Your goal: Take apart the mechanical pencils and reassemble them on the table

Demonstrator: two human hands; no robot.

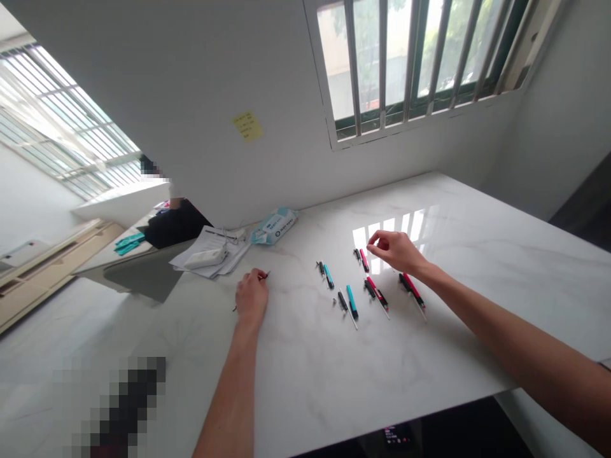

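Observation:
My left hand (pixel 251 297) rests on the white marble table (pixel 310 362), fingers closed around a thin dark pen whose ends stick out on both sides. My right hand (pixel 395 249) hovers over a red pen (pixel 363 259), thumb and fingers pinched together; I cannot make out anything between them. Pens lie in a loose row between the hands: two teal pens (pixel 328 276) (pixel 352 301) and two more red ones (pixel 377 294) (pixel 413 289), with small black parts beside them.
A pack of wet wipes (pixel 274 226) and a stack of papers with a white object on top (pixel 210 257) lie at the table's back left. A wall with a yellow sticky note (pixel 247 126) and a barred window (pixel 415 57) stands behind. The table's front edge runs near me.

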